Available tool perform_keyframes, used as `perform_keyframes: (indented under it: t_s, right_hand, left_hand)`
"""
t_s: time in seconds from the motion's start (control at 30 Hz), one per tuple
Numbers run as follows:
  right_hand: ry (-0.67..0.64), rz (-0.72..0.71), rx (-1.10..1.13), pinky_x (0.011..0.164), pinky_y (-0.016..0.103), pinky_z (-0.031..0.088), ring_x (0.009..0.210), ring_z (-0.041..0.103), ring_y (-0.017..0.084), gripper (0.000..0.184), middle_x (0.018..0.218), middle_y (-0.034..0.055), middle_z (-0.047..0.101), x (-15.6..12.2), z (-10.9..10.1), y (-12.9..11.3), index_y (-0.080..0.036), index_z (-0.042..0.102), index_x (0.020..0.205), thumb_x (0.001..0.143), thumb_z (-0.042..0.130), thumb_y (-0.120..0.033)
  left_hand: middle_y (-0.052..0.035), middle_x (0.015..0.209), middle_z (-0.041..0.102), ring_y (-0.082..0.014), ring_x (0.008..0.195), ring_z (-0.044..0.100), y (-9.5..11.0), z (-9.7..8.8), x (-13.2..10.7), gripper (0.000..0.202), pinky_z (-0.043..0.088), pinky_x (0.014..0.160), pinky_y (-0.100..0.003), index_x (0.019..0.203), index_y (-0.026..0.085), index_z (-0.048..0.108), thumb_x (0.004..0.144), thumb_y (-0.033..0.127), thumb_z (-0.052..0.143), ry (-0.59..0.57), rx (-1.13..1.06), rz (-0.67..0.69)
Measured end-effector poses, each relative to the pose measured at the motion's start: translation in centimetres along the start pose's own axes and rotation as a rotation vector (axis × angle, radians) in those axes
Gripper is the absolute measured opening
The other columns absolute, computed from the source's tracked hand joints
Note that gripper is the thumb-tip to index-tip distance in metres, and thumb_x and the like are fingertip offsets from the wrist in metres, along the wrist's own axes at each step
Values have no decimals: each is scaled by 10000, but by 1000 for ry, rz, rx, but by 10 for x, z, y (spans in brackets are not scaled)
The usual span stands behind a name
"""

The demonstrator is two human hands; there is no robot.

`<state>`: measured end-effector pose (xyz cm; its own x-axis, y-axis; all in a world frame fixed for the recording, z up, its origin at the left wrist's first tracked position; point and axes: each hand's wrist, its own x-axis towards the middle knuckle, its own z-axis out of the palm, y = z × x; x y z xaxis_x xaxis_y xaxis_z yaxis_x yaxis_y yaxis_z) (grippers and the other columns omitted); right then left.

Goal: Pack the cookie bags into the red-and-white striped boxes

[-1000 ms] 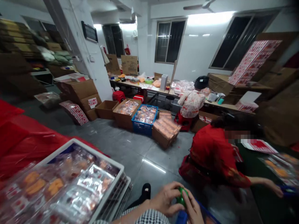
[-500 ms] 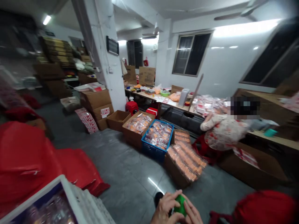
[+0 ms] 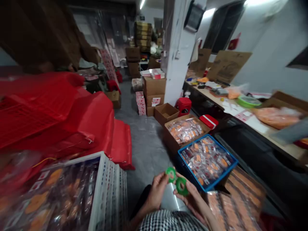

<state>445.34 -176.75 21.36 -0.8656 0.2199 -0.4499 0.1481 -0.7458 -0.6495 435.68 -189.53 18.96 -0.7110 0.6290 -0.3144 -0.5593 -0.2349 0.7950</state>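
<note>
Low in the middle of the head view, my left hand (image 3: 156, 190) pinches a small green ring that looks like a tape roll (image 3: 167, 171). A second green tape roll (image 3: 182, 193) is between the fingers of my right hand (image 3: 191, 194). The two rolls are side by side, close together, with their centre holes facing me. Some of my fingers are hidden behind the rolls. A checked sleeve or garment lies below my hands.
To the right stand a blue crate (image 3: 208, 188) and a cardboard box (image 3: 166, 130) of bagged orange items. At left, a white crate (image 3: 96, 192) holds similar bags beside red wrapped stacks (image 3: 101, 118). A long worktable (image 3: 286, 144) runs along the right; a pillar (image 3: 176, 70) stands ahead.
The view has swung left, so the seated co-worker is out of sight. My hands, earlier together around one green shape, are now slightly apart with a green roll in each.
</note>
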Motion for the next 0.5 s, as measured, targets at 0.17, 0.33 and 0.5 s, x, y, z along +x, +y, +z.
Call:
perform_keyframes:
  t_s: [0.17,0.33,0.5]
  right_hand:
    - [-156,119,50,703,276,548,746,688,171,530,1050,84,742,128,54,-48,-206,662,1259,859,667,-554]
    - [-212,122,118,725,265,541,812,680,172,518,1035,76,735,267,111,-75,-193,610,1319,887,643,-478]
    - [-123,114,132,749,295,551,827,678,187,484,1036,75,724,376,160,-102,-199,643,1273,861,663,-452]
  left_hand:
    - [-152,1287,660,-230,1033,655,71,-37,99,477,457,998,-364,1085,128,686,857,546,649,175,-404,70]
    - [-161,1238,676,-218,952,659,156,-92,213,466,446,988,-366,1066,106,654,928,535,537,129,-425,19]
    - [-149,1152,706,-193,853,655,230,-139,317,419,477,847,-310,1049,96,648,943,482,525,125,-403,-79]
